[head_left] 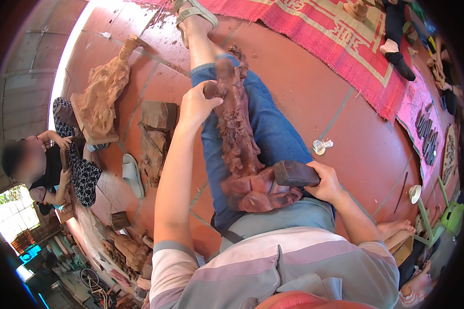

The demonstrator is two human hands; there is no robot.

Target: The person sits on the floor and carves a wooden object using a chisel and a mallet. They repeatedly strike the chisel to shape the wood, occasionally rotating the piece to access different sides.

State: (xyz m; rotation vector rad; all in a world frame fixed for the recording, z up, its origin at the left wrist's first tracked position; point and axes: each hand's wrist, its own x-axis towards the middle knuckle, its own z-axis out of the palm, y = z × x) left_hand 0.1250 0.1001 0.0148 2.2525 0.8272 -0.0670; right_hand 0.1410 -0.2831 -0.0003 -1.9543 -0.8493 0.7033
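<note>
The reddish carved wooden statue point(239, 139) lay lengthwise along the person's outstretched leg point(273, 129), its head end far and its heavy base near, against the lap. The left hand point(197, 105) gripped the far upper part, fingers point(214, 91) curled and pressed around the narrow carving there. The right hand point(325, 183) held a dark wooden mallet point(294, 174), fingers closed round its handle, the mallet head touching or just beside the statue's base.

The likeliest trouble was the statue rolling: it rested on a rounded thigh, not a flat surface, and only one hand steadied it, at its thin end. A blow near the base might have twisted it out of that grip and sent it to the red tiled floor point(319, 87), where fine carved detail could chip. A mistimed swing so close to the lap could also have caught the leg. Whether a chisel was in play could not be told.

To the left lay a pale unfinished carving point(103, 98) and rough wood blocks point(157, 136), with another seated person point(46, 165) beyond; a red woven mat point(340, 41) lay far right.
</note>
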